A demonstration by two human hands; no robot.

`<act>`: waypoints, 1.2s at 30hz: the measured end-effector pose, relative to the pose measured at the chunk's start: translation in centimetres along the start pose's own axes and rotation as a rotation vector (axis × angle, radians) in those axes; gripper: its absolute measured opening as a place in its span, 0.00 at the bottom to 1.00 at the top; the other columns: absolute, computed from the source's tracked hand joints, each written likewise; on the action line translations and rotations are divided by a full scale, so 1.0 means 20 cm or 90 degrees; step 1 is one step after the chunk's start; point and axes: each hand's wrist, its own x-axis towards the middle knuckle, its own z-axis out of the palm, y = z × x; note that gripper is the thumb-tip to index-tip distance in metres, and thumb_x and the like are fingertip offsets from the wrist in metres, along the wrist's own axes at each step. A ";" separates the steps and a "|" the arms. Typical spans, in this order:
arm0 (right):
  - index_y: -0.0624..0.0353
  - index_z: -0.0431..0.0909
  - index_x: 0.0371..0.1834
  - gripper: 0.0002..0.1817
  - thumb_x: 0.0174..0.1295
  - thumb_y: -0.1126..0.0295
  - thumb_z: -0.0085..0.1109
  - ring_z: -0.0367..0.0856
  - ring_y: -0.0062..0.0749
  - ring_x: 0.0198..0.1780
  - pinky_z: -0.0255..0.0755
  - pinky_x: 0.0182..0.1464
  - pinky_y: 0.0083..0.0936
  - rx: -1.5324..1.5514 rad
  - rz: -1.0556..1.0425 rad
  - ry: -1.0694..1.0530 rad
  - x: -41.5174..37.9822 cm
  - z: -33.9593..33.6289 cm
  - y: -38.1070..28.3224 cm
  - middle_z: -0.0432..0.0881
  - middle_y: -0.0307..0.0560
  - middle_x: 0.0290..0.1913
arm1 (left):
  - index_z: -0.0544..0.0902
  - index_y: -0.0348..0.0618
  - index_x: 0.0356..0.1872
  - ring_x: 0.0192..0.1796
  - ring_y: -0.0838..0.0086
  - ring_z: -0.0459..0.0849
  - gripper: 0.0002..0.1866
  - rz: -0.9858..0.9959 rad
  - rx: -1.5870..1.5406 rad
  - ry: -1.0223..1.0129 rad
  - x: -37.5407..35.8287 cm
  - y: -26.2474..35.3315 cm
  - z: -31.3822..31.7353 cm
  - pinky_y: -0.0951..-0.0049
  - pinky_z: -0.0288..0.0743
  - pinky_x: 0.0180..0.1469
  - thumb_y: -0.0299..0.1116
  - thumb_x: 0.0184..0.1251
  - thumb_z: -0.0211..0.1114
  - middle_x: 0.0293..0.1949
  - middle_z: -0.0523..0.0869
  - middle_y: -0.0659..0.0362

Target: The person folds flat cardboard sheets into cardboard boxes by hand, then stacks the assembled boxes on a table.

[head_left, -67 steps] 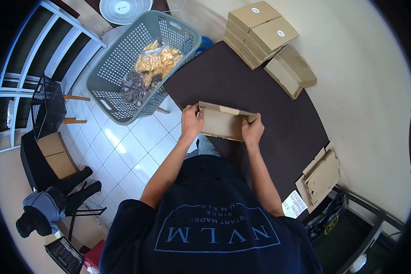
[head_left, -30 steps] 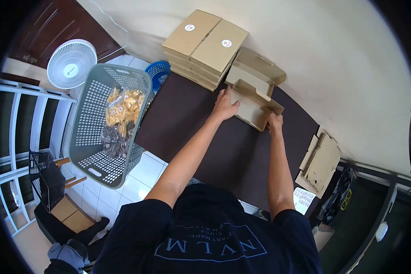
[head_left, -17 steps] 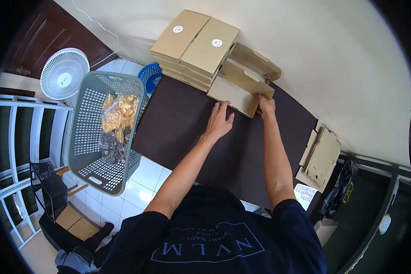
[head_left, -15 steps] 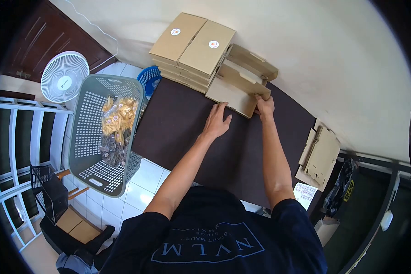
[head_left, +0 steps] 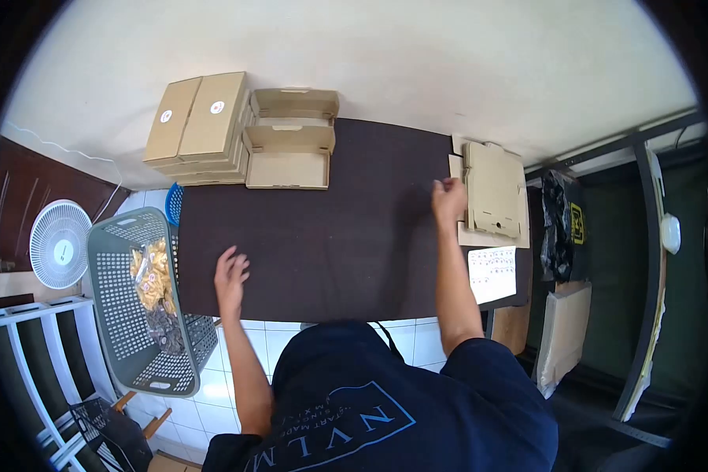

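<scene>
- Right hand (head_left: 448,197) — fingers pinching the edge of the flat blanks (head_left: 492,193) at the worktop's (head_left: 354,236) right end.
- Left hand (head_left: 230,271) open, empty, near the basket (head_left: 126,315).
- Open boxes (head_left: 289,149) beside the sealed stack (head_left: 198,126).

grey basket (head_left: 110,259) of snack bags (head_left: 151,275) left of tabletop (head_left: 330,236); white fan (head_left: 57,244) beyond; sealed boxes (head_left: 200,126) stacked far-left; sticker sheet (head_left: 492,273).
</scene>
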 end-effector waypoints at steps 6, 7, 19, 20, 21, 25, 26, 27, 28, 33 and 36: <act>0.65 0.81 0.50 0.30 0.51 0.55 0.79 0.80 0.57 0.56 0.75 0.59 0.46 -0.152 0.071 -0.030 0.20 -0.20 0.55 0.83 0.61 0.49 | 0.76 0.46 0.65 0.55 0.71 0.83 0.21 -0.060 0.003 0.077 -0.31 -0.26 -0.37 0.70 0.79 0.53 0.42 0.78 0.61 0.54 0.84 0.55; 0.64 0.81 0.53 0.32 0.51 0.53 0.79 0.80 0.56 0.57 0.75 0.60 0.47 -0.162 0.096 -0.100 0.22 -0.19 0.59 0.82 0.60 0.52 | 0.76 0.46 0.65 0.55 0.71 0.83 0.21 -0.057 0.007 0.078 -0.37 -0.25 -0.37 0.70 0.79 0.53 0.42 0.78 0.61 0.54 0.84 0.55; 0.54 0.89 0.41 0.21 0.51 0.50 0.75 0.88 0.46 0.47 0.79 0.56 0.39 -0.120 0.075 -0.275 0.45 -0.17 0.93 0.89 0.55 0.40 | 0.77 0.47 0.66 0.55 0.73 0.81 0.23 -0.098 0.022 0.079 -0.43 0.07 -0.56 0.68 0.76 0.54 0.47 0.78 0.60 0.54 0.82 0.59; 0.55 0.89 0.40 0.19 0.55 0.52 0.71 0.89 0.44 0.46 0.79 0.54 0.37 -0.075 0.068 -0.256 0.46 -0.15 0.98 0.90 0.53 0.39 | 0.77 0.47 0.66 0.55 0.73 0.81 0.23 -0.100 0.021 0.082 -0.41 0.09 -0.60 0.68 0.76 0.54 0.47 0.78 0.60 0.54 0.82 0.59; 0.58 0.89 0.39 0.17 0.58 0.55 0.66 0.89 0.45 0.46 0.79 0.54 0.37 -0.076 0.080 -0.220 0.45 -0.17 0.97 0.90 0.54 0.37 | 0.76 0.47 0.66 0.55 0.74 0.81 0.23 -0.083 0.022 0.087 -0.37 0.10 -0.65 0.69 0.76 0.54 0.47 0.78 0.60 0.54 0.82 0.59; 0.59 0.89 0.38 0.19 0.57 0.52 0.68 0.89 0.45 0.45 0.79 0.53 0.37 -0.032 0.101 -0.134 0.42 -0.21 0.92 0.90 0.55 0.37 | 0.76 0.46 0.67 0.54 0.75 0.81 0.23 -0.044 0.031 0.108 -0.32 0.24 -0.63 0.70 0.76 0.53 0.47 0.79 0.59 0.54 0.82 0.60; 0.60 0.88 0.37 0.20 0.57 0.52 0.69 0.89 0.46 0.44 0.79 0.52 0.37 -0.056 0.057 -0.137 0.38 -0.21 0.86 0.89 0.56 0.37 | 0.76 0.46 0.67 0.54 0.75 0.81 0.23 -0.029 0.033 0.100 -0.31 0.25 -0.62 0.71 0.76 0.53 0.47 0.79 0.59 0.54 0.82 0.60; 0.61 0.88 0.37 0.20 0.56 0.52 0.70 0.89 0.47 0.44 0.79 0.52 0.38 -0.081 0.012 -0.138 0.36 -0.21 0.80 0.89 0.57 0.37 | 0.77 0.46 0.66 0.54 0.75 0.81 0.22 -0.019 0.016 0.102 -0.30 0.23 -0.61 0.72 0.76 0.52 0.46 0.79 0.58 0.54 0.82 0.59; 0.61 0.88 0.37 0.20 0.56 0.52 0.70 0.89 0.47 0.44 0.79 0.52 0.38 -0.083 0.011 -0.136 0.34 -0.20 0.78 0.89 0.57 0.37 | 0.77 0.46 0.66 0.54 0.75 0.81 0.22 -0.020 0.013 0.101 -0.31 0.22 -0.57 0.72 0.76 0.52 0.46 0.79 0.58 0.54 0.82 0.59; 0.59 0.89 0.38 0.17 0.56 0.56 0.68 0.88 0.51 0.45 0.79 0.53 0.39 -0.117 0.071 -0.178 0.33 -0.16 0.75 0.89 0.59 0.38 | 0.78 0.45 0.63 0.53 0.74 0.82 0.20 -0.059 0.023 0.043 -0.43 0.09 -0.47 0.73 0.78 0.50 0.45 0.79 0.59 0.54 0.83 0.58; 0.59 0.90 0.37 0.15 0.56 0.60 0.66 0.88 0.52 0.45 0.79 0.53 0.40 -0.107 0.095 -0.127 0.37 -0.22 0.77 0.89 0.59 0.38 | 0.79 0.46 0.62 0.51 0.75 0.84 0.20 -0.079 0.034 0.034 -0.53 -0.02 -0.42 0.73 0.79 0.49 0.45 0.79 0.59 0.51 0.84 0.60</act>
